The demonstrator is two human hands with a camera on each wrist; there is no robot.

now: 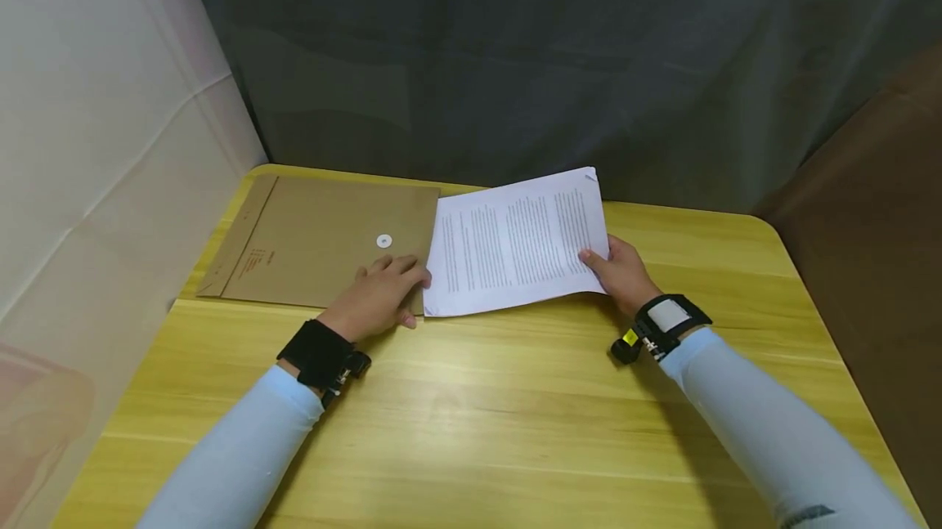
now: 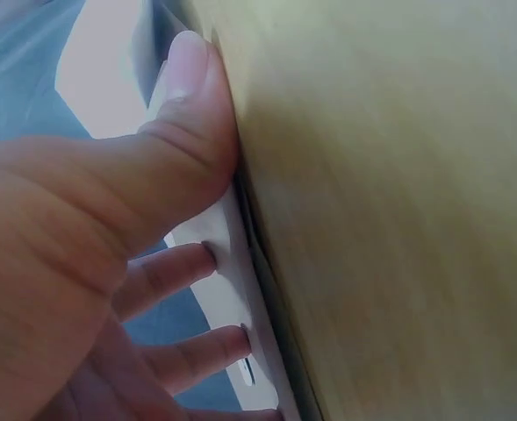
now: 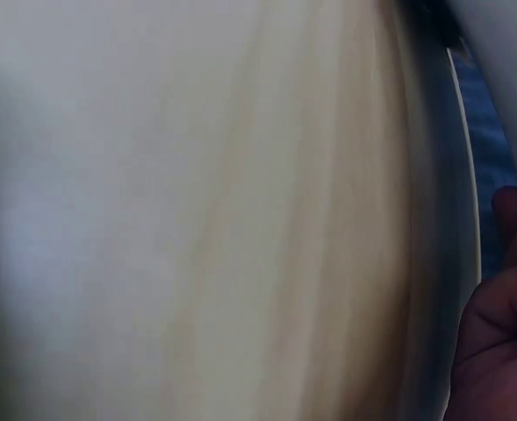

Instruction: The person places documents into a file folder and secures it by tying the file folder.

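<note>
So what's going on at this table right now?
A person sits at a yellow wooden table. Their left hand grips the near right corner of a flat brown paper envelope, thumb on top. Their right hand holds a white printed sheaf of paper, whose left edge meets the envelope's opening.

Right wrist view: your worktop [image 3: 267, 263], pale yellow wood grain, blurred, fills most of the frame. A thin white paper edge [image 3: 469, 158] runs along the right side. Your right hand [image 3: 499, 333] shows at lower right, fingers dim and partly cropped.
</note>
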